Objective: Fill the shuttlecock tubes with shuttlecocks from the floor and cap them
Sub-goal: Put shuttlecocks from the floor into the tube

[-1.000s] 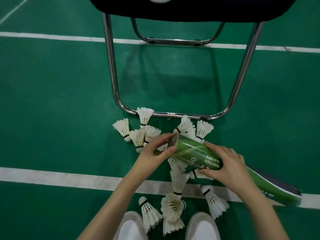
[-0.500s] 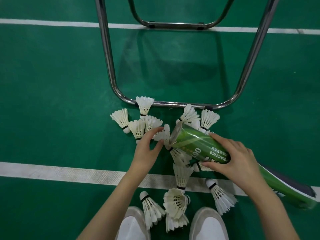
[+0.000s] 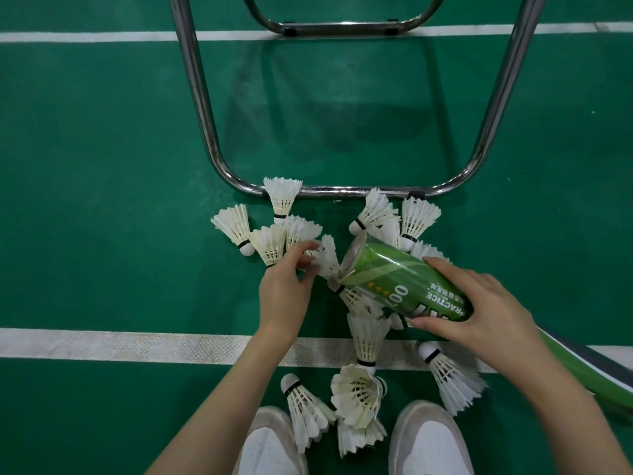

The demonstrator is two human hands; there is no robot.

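My right hand [image 3: 479,310] grips a green shuttlecock tube [image 3: 394,282], which is tilted with its open mouth toward the upper left. My left hand [image 3: 284,289] reaches just left of that mouth, and its fingertips pinch the feathers of a white shuttlecock [image 3: 327,257] lying on the floor. Several more white shuttlecocks [image 3: 270,245] are scattered on the green floor around and below the tube, some by my shoes.
A chrome chair frame [image 3: 342,192] stands right behind the shuttlecocks. A white court line [image 3: 120,344] crosses under my arms. My two white shoes [image 3: 428,440] are at the bottom edge. A green and dark flat object [image 3: 589,368] lies at the right.
My left hand has left the tube's mouth and moved left to a shuttlecock on the floor, closing its fingers on the feathers. The view has tilted down, and the chair seat is out of sight.
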